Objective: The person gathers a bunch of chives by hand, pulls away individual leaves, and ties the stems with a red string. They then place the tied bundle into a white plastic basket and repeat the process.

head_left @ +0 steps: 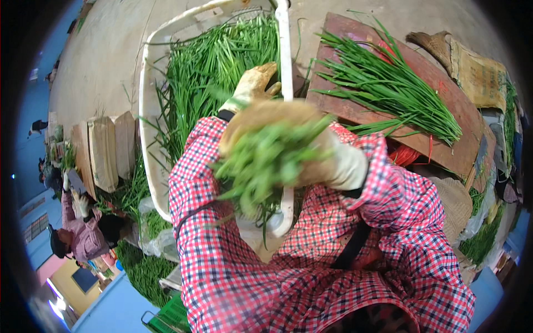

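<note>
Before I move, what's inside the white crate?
Long green stalks lie heaped in the white crate, partly covered by the left hand. What lies beneath them cannot be seen; the left sleeve and the blurred bunch in the right hand hide parts of the near end.

At the upper right of the frame, the surface [425, 64] is a worn, reddish-brown board set at a slant. Long green chives [394, 83] lie fanned across it, and a red strip [386, 51] shows among them near the board's top edge. Pale concrete floor [105, 61] spreads over the upper left, and at upper centre a white plastic crate [286, 55] stands on it, a few stray leaf blades [300, 41] lying beside its rim.
</note>
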A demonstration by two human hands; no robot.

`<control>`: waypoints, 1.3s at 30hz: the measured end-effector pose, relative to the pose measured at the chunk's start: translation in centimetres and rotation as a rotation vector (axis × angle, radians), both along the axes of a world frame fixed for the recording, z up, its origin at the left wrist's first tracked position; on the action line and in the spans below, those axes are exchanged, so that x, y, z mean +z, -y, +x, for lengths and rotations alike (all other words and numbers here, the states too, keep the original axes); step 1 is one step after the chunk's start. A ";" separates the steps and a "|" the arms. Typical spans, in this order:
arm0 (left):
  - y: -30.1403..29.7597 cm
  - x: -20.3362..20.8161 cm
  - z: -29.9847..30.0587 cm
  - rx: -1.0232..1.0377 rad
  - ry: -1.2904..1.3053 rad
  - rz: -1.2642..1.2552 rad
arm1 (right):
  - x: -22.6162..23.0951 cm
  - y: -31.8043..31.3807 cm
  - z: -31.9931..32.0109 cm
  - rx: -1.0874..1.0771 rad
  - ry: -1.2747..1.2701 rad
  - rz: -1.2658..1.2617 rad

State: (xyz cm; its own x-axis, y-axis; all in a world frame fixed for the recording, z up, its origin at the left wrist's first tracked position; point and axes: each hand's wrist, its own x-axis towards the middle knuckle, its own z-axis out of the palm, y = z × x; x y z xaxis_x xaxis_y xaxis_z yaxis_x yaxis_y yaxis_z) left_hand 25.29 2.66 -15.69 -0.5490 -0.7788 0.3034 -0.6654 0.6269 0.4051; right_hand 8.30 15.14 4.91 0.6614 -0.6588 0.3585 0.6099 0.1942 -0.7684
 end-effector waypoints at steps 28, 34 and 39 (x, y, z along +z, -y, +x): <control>-5.3 4.8 6.4 0.373 -0.082 -0.231 | 14.9 -6.8 -36.5 -1.763 -0.923 -1.298; -9.9 16.0 -0.9 0.429 -0.705 0.106 | 17.3 -12.7 -41.2 -1.483 -0.605 -1.112; -16.7 22.3 -13.6 -0.460 -0.808 0.533 | 18.7 -15.9 -37.1 -1.620 -0.023 -0.579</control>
